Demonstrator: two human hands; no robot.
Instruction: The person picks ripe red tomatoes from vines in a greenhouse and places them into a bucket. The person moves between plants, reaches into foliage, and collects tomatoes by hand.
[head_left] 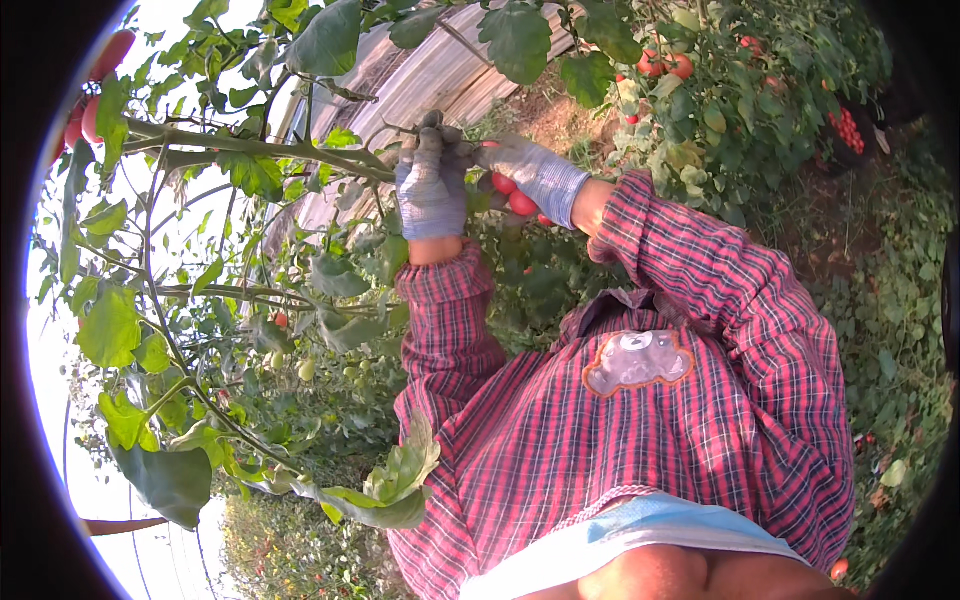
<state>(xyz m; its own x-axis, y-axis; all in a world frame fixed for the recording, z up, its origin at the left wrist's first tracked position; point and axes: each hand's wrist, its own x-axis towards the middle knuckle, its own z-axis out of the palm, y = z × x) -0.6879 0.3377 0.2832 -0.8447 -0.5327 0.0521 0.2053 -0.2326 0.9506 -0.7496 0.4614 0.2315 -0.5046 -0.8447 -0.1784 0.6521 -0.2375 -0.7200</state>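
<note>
Both my hands wear grey knit gloves and are raised into a tomato plant. My left hand (432,185) is closed around a thick green stem (250,148) that runs in from the left. My right hand (535,170) reaches in from the right, and its fingertips meet the left hand at the same stem, partly hidden behind it. Two red tomatoes (513,195) hang just under my right palm, touching the glove. My sleeves and shirt front are red plaid.
Large leaves (140,330) and thin branches crowd the left side, with small green tomatoes (306,370) among them. More ripe tomatoes hang at the top left (98,75) and on a bush at the top right (665,65). Weedy soil (880,300) lies on the right. A plastic tunnel cover (440,70) shows behind.
</note>
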